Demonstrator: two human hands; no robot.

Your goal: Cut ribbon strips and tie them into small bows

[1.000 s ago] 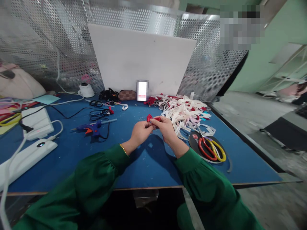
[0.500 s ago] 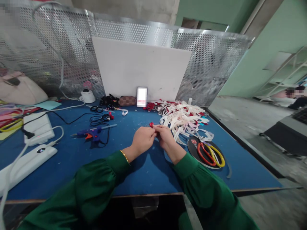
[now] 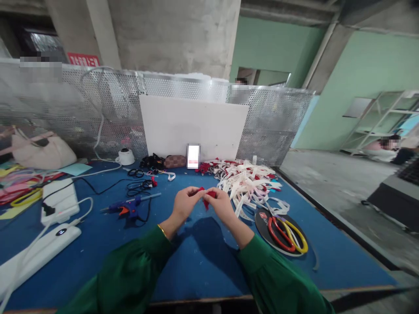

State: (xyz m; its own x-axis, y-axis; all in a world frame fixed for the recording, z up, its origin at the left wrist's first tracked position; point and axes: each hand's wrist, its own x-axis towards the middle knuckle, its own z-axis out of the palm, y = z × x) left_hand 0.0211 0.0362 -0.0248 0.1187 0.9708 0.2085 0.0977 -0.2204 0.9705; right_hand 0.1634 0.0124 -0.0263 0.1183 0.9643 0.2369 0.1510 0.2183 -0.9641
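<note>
A small piece of red ribbon (image 3: 206, 203) is pinched between my two hands above the middle of the blue table (image 3: 196, 270). My left hand (image 3: 183, 204) grips its left side with thumb and fingertips, and my right hand (image 3: 223, 206) grips the right side. The fingertips nearly meet and cover part of the ribbon. Just beyond my right hand lies a heap of white and red ribbon scraps (image 3: 245, 179). To the left of my left hand rests a blue glue gun (image 3: 131, 208) with an orange trigger.
Scissors (image 3: 296, 237) with red and yellow handles lie on a black round disc (image 3: 262, 224) at right. White power strips (image 3: 39, 255), cables and a pale handbag (image 3: 44, 150) occupy the left side. A lit phone (image 3: 193, 156) leans against a white board (image 3: 193, 124) at the back.
The view has tilted up, showing more wall. My hands have drawn slightly apart at the fingertips, and more of the red ribbon shows between them, hanging below the fingers.
</note>
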